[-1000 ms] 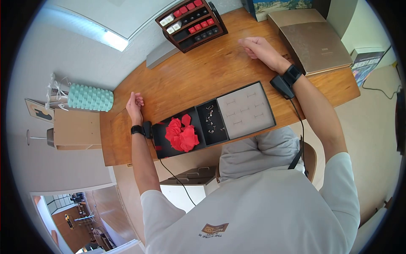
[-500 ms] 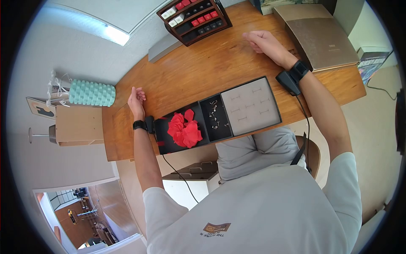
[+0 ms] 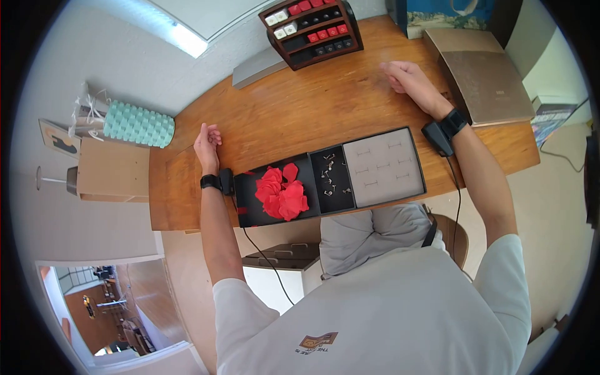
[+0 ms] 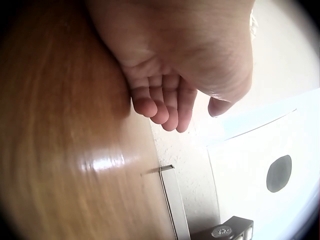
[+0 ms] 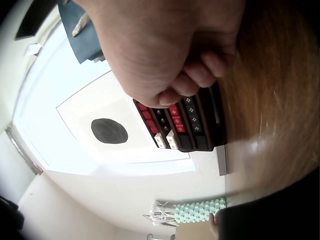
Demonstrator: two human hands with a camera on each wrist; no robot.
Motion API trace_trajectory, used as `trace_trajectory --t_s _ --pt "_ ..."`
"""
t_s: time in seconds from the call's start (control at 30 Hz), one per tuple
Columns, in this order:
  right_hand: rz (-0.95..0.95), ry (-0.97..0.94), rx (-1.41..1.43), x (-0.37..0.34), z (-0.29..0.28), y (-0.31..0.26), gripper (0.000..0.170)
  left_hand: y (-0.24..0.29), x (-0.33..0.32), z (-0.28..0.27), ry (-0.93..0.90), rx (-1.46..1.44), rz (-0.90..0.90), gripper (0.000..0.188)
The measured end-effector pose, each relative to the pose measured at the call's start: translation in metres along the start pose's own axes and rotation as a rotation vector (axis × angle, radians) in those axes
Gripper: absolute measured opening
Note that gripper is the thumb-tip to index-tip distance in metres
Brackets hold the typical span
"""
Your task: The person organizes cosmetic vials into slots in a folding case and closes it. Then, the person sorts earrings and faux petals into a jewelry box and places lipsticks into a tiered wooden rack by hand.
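Note:
My left hand rests on the wooden table with its palm up and fingers loosely bent, holding nothing; the left wrist view shows its fingers relaxed. Farther right, my right hand lies on the table with fingers loosely curled in and nothing visible in it. Between the forearms, near the front edge, stands a long black box. Its left section holds red petals, the narrow middle one several small metal pieces. A grey foam pad with short slits fills the right section.
A dark wooden rack with red, white and black cubes stands at the back, beside a grey bar. A brown box sits at the right end. On the left are a mint foam roller and a cardboard box.
The head view has shifted slightly, so the table and box appear a little farther right. Both hands stay in place on the table, and the contents of the box look the same.

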State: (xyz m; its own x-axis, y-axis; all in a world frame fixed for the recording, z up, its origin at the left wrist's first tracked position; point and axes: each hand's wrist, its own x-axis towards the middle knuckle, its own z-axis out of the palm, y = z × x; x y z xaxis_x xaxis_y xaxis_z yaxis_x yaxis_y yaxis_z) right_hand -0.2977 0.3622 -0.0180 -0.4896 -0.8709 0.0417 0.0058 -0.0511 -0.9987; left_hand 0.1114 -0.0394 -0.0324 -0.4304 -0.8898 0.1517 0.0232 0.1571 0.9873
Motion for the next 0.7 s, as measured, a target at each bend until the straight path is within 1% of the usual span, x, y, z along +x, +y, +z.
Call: trace_trajectory --t_s 0.07,0.2,0.27,0.4,0.47,0.53,0.6,0.7 --pt "0.027 0.014 0.02 0.001 -0.002 0.002 0.041 0.002 -0.001 0.001 -0.001 -0.004 -0.022 0.043" --pt "0.036 0.02 0.054 0.003 -0.001 0.005 0.041 0.0 0.001 0.0 0.009 -0.013 -0.006 0.043" --pt "0.023 0.018 0.018 0.002 -0.001 0.007 0.041 -0.001 0.0 -0.001 -0.004 0.001 0.007 0.043" --pt "-0.014 -0.004 0.063 0.001 -0.004 0.005 0.042 0.002 0.0 0.002 -0.012 0.028 0.028 0.042" --pt "0.026 0.017 -0.006 0.001 -0.005 0.009 0.042 0.001 0.0 -0.001 0.002 0.058 -0.035 0.041" --pt "-0.018 0.026 0.003 0.004 -0.005 0.005 0.042 0.001 -0.002 0.001 -0.019 0.092 -0.008 0.041" --pt "0.033 0.013 -0.046 0.0 -0.002 0.004 0.043 0.001 0.002 0.002 -0.04 0.149 -0.026 0.041" --pt "0.027 0.01 -0.024 0.0 -0.003 0.008 0.045 0.011 0.007 0.006 -0.102 0.157 -0.017 0.037"
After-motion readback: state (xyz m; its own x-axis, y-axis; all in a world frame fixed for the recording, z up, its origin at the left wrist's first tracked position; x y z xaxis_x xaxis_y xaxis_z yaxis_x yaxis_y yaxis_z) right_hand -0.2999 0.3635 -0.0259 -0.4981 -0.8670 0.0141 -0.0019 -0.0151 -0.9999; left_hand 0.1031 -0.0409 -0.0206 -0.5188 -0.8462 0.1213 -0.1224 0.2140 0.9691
